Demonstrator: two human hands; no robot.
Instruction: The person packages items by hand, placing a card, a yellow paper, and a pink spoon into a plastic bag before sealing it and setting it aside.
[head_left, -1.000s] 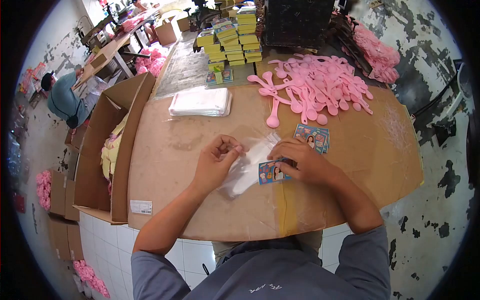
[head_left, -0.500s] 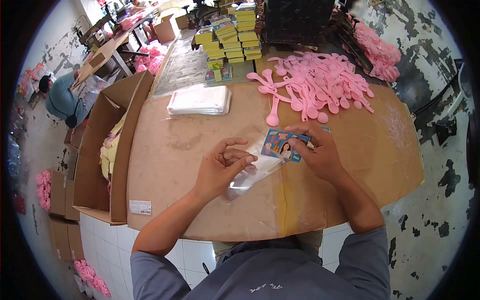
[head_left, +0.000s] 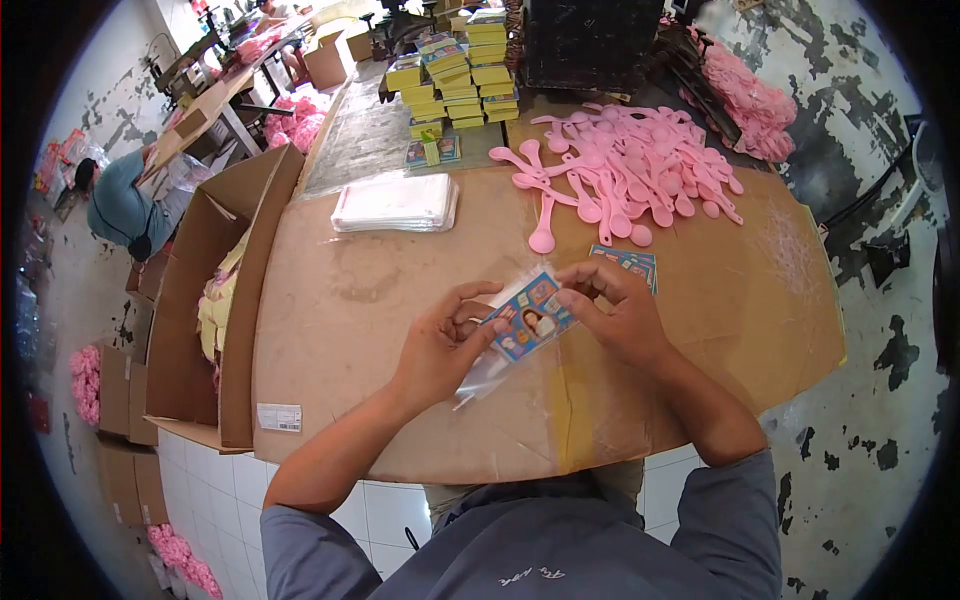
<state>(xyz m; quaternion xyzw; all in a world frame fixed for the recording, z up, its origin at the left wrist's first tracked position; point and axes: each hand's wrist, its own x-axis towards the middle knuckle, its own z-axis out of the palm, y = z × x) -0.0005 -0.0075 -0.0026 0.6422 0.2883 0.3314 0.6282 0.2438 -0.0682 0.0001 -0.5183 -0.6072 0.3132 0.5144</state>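
A blue printed card (head_left: 532, 322) with a picture of a person on it lies slanted over a clear plastic bag (head_left: 484, 382) between my hands. My left hand (head_left: 440, 345) pinches the left end of the card together with the bag, thumb on top. At the opposite end, my right hand (head_left: 620, 315) has the card's right edge between thumb and fingers. Several matching cards (head_left: 640, 266) lie on the cardboard just behind my right hand, partly covered by it.
Pink plastic scoops (head_left: 640, 170) are heaped at the back right. A stack of clear bags (head_left: 395, 203) sits at the back left, with bundled card stacks (head_left: 465, 75) behind. An open cardboard box (head_left: 185, 330) borders the table's left side. A person (head_left: 130, 200) is at the far left.
The card has moved left and down from beside my right hand onto the bag, and my left fingers now grip its left end. The cards behind my right hand are more exposed.
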